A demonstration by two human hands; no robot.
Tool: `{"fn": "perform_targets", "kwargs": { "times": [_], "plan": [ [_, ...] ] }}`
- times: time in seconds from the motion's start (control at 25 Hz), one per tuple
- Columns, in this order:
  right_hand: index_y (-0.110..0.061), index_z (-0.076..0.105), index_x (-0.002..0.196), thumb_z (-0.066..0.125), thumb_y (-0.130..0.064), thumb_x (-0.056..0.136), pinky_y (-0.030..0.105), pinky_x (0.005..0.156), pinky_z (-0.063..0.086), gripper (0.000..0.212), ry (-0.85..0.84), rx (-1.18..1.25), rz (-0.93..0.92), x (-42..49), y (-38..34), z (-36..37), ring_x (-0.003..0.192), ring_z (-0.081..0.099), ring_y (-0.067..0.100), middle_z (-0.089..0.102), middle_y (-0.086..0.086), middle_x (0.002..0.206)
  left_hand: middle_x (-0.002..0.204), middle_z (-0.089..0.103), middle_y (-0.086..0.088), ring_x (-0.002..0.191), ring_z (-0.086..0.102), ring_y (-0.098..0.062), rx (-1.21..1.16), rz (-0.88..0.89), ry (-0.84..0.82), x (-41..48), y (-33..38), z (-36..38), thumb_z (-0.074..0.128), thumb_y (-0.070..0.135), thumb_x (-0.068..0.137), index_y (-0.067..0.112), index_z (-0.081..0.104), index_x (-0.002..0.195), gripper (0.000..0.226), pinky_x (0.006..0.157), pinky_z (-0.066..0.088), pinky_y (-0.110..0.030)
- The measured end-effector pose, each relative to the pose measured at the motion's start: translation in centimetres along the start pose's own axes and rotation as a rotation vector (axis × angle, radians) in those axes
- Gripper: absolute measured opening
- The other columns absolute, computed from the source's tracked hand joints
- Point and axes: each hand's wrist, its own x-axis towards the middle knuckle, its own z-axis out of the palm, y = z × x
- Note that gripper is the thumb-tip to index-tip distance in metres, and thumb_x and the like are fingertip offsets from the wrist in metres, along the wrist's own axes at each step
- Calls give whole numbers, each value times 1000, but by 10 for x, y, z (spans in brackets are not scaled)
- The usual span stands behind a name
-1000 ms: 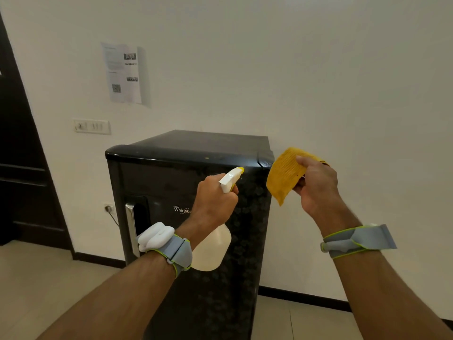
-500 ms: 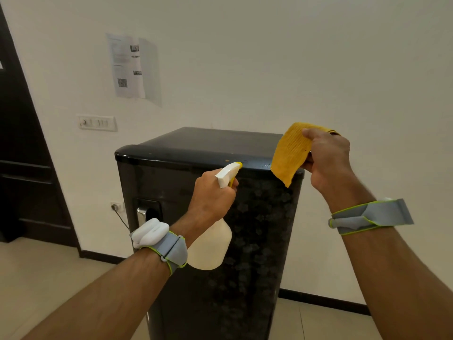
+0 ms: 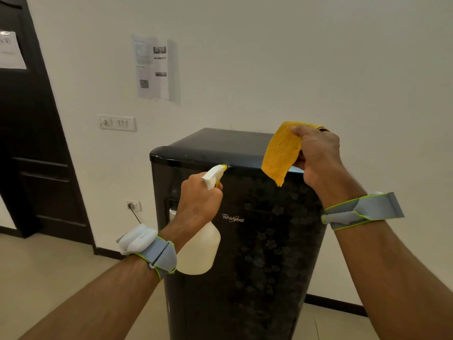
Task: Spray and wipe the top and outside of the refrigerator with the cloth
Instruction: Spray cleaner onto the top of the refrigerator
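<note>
Our left hand is curled round the neck of the spray bottle. Its nozzle points forward at the front edge of the lid. Our right hand pinches the yellow cloth, which hangs loose in front of the right front corner. The refrigerator stands directly ahead of both hands, its long axis vertical. Its top lies just beyond the nozzle. We judge the right hand nearer that top, so the wipe falls to it.
</note>
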Motion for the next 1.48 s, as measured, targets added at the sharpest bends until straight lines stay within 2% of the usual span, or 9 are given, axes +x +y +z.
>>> {"fn": "perform_targets", "kwargs": {
  "times": [0.12, 0.28, 0.6, 0.68, 0.84, 0.96, 1.08, 1.36, 1.48],
  "plan": [
    [-22, 56, 90, 68, -19, 90, 45, 82, 58, 12, -16, 5, 12, -6, 2, 16, 100, 65, 27, 64, 3, 103, 88, 59, -4, 65, 55, -12, 48, -37, 75, 4, -10, -17, 62, 8, 91, 3, 64, 115, 24, 55, 44, -18],
    [-23, 55, 85, 68, -19, 90, 44, 80, 58, 14, -29, 6, 28, -12, 9, 30, 98, 65, 26, 63, 1, 97, 92, 61, -7, 72, 58, -16, 71, -98, 152, 13, -20, -37, 61, 8, 91, 4, 64, 115, 24, 61, 47, -23],
    [-23, 56, 88, 68, -21, 90, 49, 85, 57, 12, -21, -13, 7, -8, 10, 37, 100, 66, 28, 64, 2, 99, 86, 58, -14, 65, 52, -20, 197, -185, 219, 36, -22, -63, 53, 7, 88, -7, 62, 107, 25, 47, 33, -25],
    [-23, 56, 88, 68, -20, 91, 48, 84, 58, 12, -14, -23, -5, -5, 7, 34, 100, 65, 29, 64, 3, 100, 87, 60, -14, 63, 53, -19, 193, -181, 178, 46, -19, -61, 54, 7, 88, -5, 61, 105, 23, 47, 36, -26],
    [-23, 57, 89, 69, -18, 89, 49, 85, 58, 13, 28, -28, -24, 3, -3, 23, 101, 65, 29, 65, 6, 107, 87, 71, -15, 77, 70, -31, 12, -133, -7, 63, -10, -49, 57, 11, 87, 2, 69, 96, 18, 62, 58, -39],
    [-22, 58, 87, 70, -17, 88, 46, 78, 59, 13, 59, -47, -47, 13, -11, 10, 98, 67, 30, 66, 4, 101, 78, 71, -13, 70, 70, -25, -74, -111, -215, 69, 12, -37, 54, 4, 86, 5, 68, 87, 15, 55, 53, -32],
    [-20, 58, 85, 69, -16, 88, 43, 70, 59, 12, 74, -60, -64, 27, -19, -4, 92, 69, 29, 66, 4, 94, 60, 63, -11, 55, 62, -22, -29, -86, -281, 77, 39, -27, 49, 6, 84, 1, 67, 80, 19, 54, 51, -30],
    [-16, 59, 88, 69, -15, 87, 42, 66, 60, 10, 53, -126, -64, 87, -32, -30, 84, 70, 28, 66, 6, 89, 92, 70, -24, 77, 72, -33, -61, -39, -472, 116, 96, 11, 44, -12, 66, -8, 69, 89, 34, 53, 54, -31],
    [-17, 57, 88, 70, -14, 86, 41, 64, 59, 13, 62, -146, -66, 117, -34, -41, 85, 69, 28, 64, 5, 91, 78, 65, -20, 58, 65, -23, -32, -64, -494, 131, 122, 28, 42, -17, 66, -3, 65, 79, 30, 44, 51, -25]
  ]
}}
